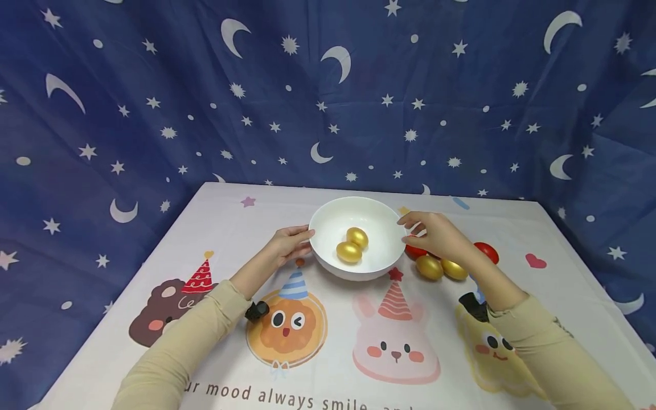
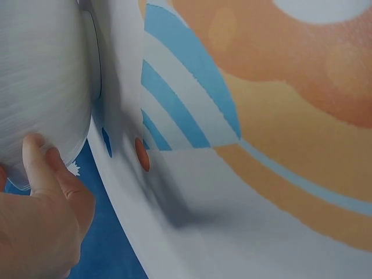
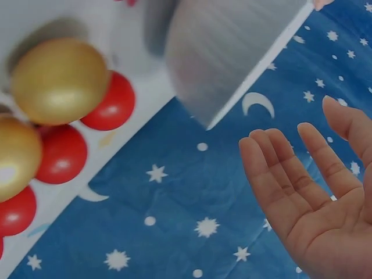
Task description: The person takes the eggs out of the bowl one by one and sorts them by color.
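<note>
A white bowl (image 1: 330,225) stands out in the middle of the head view, with two golden eggs (image 1: 349,251) lying together inside it. My left hand (image 1: 288,244) grips the bowl's left side, thumb by the rim and fingers against the outer wall; the left wrist view shows those fingers (image 2: 36,163) pressed to the wall. On the other side, my right hand (image 1: 433,234) is near the right rim with its fingers spread. In the right wrist view that hand (image 3: 325,203) is empty, and a gap separates its fingertips from the bowl (image 3: 226,52).
Beneath my right forearm lie golden eggs (image 1: 429,267) and red eggs (image 1: 486,251), several in all, close to the bowl's right side. The table's white cloth (image 1: 318,341) carries printed cartoon figures. A blue curtain (image 1: 287,114) with moons and stars hangs behind the far edge.
</note>
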`<state>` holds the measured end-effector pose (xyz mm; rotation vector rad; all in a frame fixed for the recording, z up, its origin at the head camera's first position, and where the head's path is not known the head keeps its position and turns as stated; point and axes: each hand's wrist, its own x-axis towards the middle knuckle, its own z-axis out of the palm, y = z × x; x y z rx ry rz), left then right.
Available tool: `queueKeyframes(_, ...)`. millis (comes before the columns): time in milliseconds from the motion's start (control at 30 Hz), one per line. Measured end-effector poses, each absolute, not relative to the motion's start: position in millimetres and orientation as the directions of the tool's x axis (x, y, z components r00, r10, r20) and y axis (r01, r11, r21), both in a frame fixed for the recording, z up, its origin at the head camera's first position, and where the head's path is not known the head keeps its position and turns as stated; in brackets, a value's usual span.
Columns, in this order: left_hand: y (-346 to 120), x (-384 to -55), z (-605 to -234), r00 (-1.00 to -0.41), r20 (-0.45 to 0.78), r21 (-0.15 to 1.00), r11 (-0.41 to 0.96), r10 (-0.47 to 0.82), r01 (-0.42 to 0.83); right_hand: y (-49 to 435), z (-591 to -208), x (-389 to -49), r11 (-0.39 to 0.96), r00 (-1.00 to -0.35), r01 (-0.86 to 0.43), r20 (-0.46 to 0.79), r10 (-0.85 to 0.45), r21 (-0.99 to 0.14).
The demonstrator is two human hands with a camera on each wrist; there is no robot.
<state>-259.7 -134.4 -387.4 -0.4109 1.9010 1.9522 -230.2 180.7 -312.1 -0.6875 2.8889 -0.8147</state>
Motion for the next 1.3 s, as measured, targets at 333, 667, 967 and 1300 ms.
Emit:
queueKeyframes(333,-133,-259,-388,-0.884,-0.461,0.886,-0.019,0.071,-0.464,158,-300,-237,0.748,-0.897,-0.395,0.05,-0.438,-0.533)
queueKeyframes(667,-132,-260,-389,-0.888,-0.454,0.889,-0.029,0.072,-0.457,131,-284,-255,0.751,-0.874,-0.432,0.026,-0.486,-0.5)
queueKeyframes(967,-133,-264,-389,-0.886,-0.461,0.887,-0.015,0.053,-0.462,112,-270,-279,0.78,-0.857,-0.457,-0.021,-0.514,-0.426)
queueKeyframes(1300,-133,-261,-389,-0.879,-0.473,0.88,-0.018,0.054,-0.475,93,-268,-301,0.821,-0.829,-0.461,-0.165,-0.534,-0.338)
